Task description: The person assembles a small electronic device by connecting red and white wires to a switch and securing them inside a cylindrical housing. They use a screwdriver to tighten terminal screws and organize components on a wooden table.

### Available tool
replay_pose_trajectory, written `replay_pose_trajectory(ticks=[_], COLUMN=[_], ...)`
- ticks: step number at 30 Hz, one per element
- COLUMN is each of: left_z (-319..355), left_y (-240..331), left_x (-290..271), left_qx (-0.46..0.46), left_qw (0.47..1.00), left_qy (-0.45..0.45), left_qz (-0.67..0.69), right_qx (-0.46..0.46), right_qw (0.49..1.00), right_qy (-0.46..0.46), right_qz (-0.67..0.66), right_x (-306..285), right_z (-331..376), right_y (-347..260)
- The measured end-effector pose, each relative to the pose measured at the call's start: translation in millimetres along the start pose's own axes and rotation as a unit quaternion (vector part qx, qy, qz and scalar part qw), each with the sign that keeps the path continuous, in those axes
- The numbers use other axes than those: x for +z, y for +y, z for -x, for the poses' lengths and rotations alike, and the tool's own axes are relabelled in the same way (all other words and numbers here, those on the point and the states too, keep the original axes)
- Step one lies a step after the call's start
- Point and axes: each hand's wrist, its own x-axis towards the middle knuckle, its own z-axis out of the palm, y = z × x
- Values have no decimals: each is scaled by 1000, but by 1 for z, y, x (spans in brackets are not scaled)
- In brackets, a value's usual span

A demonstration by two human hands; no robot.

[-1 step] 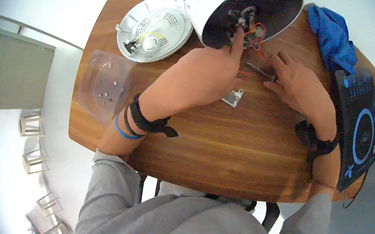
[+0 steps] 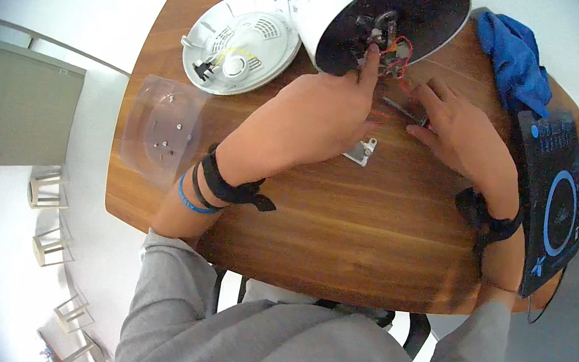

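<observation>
A white rounded housing (image 2: 322, 6) lies on its side at the far edge of the table, its dark opening towards me. Inside are a metal-and-black mechanism (image 2: 383, 30) and red wires (image 2: 406, 52). My left hand (image 2: 325, 107) reaches to the opening with its index finger stretched out, the tip against the mechanism. Its other fingers are mostly hidden under the hand. Right of it, my right hand (image 2: 453, 127) has bent fingers around a thin grey rod-like tool (image 2: 401, 110), which points left. A small silvery metal bracket (image 2: 362, 152) lies just below my left hand.
A round white vented cover (image 2: 263, 59) with a yellow wire and black plug lies far left. Nearer, a clear plastic tray (image 2: 157, 111) holds several small screws. At the right are a blue cloth (image 2: 515, 57) and a black panel (image 2: 539, 190) with a blue ring and a cable.
</observation>
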Motion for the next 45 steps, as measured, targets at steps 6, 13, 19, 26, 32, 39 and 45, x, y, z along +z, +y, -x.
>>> replay_pose_trajectory(ticks=[6,13,19,26,32,39,45], left_z=[7,18,23,26,20,20,21], left_y=[-2,0,-15,-58,-61,-56,-49], left_x=[-9,-19,-50,-51,-44,-31,-31], left_qx=[9,51,91,8,-56,-48,-23], left_qw=[1000,998,993,998,996,996,995], left_qy=[12,31,-38,-61,-64,-75,-93], left_qz=[3,12,58,21,-22,-16,-17], right_qx=[-25,-17,-68,-102,-168,-141,-65], right_qw=[999,998,993,994,983,986,996], right_qy=[28,36,77,41,-34,-39,13], right_qz=[-33,-47,-51,-9,-64,-75,-58], right_x=[-6,-12,-12,-13,-3,2,0], right_z=[-8,-5,-4,-9,-6,1,-4], right_y=[-10,-17,-21,-33,-45,-43,-40])
